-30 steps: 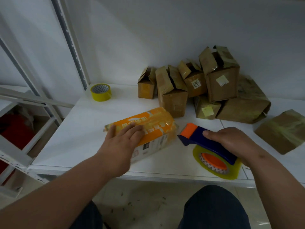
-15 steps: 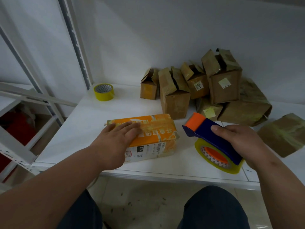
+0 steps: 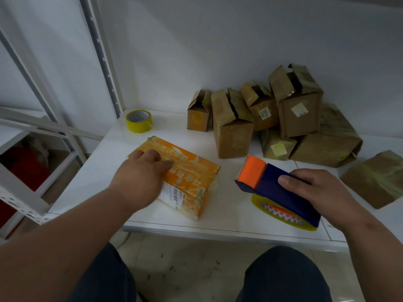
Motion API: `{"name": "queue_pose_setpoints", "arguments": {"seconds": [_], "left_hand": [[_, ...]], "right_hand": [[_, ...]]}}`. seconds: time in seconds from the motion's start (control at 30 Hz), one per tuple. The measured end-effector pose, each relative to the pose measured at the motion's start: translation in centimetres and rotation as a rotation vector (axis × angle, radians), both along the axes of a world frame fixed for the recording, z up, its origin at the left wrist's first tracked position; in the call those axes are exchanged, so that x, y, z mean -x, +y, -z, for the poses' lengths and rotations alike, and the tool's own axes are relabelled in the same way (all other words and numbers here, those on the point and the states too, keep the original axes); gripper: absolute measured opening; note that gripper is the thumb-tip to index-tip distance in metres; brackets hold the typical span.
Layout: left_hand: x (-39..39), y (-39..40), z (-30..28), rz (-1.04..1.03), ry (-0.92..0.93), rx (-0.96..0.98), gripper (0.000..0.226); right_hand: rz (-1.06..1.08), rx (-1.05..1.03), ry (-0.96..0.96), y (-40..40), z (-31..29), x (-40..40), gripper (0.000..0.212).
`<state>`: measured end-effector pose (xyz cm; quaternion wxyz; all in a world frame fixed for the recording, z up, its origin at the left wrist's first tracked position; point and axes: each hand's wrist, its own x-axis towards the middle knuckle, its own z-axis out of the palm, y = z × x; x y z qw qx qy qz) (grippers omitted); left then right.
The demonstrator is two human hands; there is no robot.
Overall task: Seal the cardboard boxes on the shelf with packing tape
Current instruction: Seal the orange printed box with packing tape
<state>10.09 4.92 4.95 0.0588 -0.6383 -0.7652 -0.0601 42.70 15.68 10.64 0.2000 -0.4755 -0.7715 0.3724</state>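
Observation:
An orange and white box wrapped in clear tape lies at an angle on the white shelf. My left hand rests flat on its top left part with straight fingers. My right hand grips a blue and orange tape dispenser loaded with a yellow roll, standing on the shelf to the right of the box. Several brown cardboard boxes with loose flaps are piled against the back wall.
A spare yellow tape roll sits at the shelf's back left corner. A flat taped brown parcel lies at the far right. White metal shelf uprights stand to the left. My knees are below the front edge.
My left hand has turned the orange box clockwise, so its right end now points toward me. The dispenser in my right hand has stayed in much the same place.

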Motion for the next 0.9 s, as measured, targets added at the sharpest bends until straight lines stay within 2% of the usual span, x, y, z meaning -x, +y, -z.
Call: {"name": "queue_pose_setpoints", "arguments": {"seconds": [0.07, 0.13, 0.2, 0.27, 0.33, 0.43, 0.47, 0.53, 0.57, 0.63, 0.7, 0.8, 0.9], "left_hand": [[-1.2, -0.2, 0.7, -0.019, -0.153, -0.044, 0.068], [-1.4, -0.3, 1.3, -0.022, -0.243, 0.003, 0.095], [-0.9, -0.1, 1.2, -0.006, -0.339, 0.072, 0.103], [-0.6, 0.4, 0.5, 0.008, -0.485, 0.119, 0.090], [-0.9, 1.0, -0.5, 0.052, -0.554, 0.146, 0.064], [-2.7, 1.7, -1.6, 0.069, -0.585, -0.004, 0.047], [-3.7, 1.6, -2.2, 0.037, -0.687, -0.081, 0.040], [-5.7, 1.2, -3.7, -0.081, -1.083, -0.086, 0.033], [-6.5, 1.0, -4.2, -0.129, -1.300, -0.028, 0.044], [-7.4, 0.7, -4.6, -0.147, -1.495, 0.112, 0.067], [-7.6, 0.5, -4.4, -0.139, -1.604, 0.178, 0.056], [-7.6, 0.2, -4.4, -0.186, -1.701, 0.203, 0.016], [-7.5, 0.2, -4.5, -0.212, -1.706, 0.189, 0.013]], "right_hand": [[-0.012, -0.007, -0.005, 0.0, 0.3, 0.2, 0.064], [-0.018, -0.005, -0.004, 0.0, 0.4, 0.4, 0.056], [-0.041, -0.003, 0.002, 0.0, 0.4, 0.6, 0.054], [-0.070, -0.005, 0.005, -0.2, 0.1, 0.8, 0.059], [-0.079, -0.005, 0.013, -0.3, -0.1, 1.0, 0.059], [-0.104, -0.013, 0.025, -0.6, -0.2, 1.2, 0.059], [-0.109, -0.012, 0.027, -0.7, -0.2, 1.3, 0.055], [-0.121, -0.012, 0.033, -0.8, -0.2, 1.5, 0.045], [-0.128, -0.013, 0.035, -0.9, -0.2, 1.6, 0.045], [-0.142, -0.018, 0.039, -1.0, -0.2, 1.8, 0.053], [-0.148, -0.023, 0.048, -1.0, -0.3, 1.9, 0.062], [-0.167, -0.024, 0.058, -1.1, -0.4, 2.0, 0.064], [-0.199, -0.043, 0.025, -1.1, -0.6, 2.3, 0.063]]}}
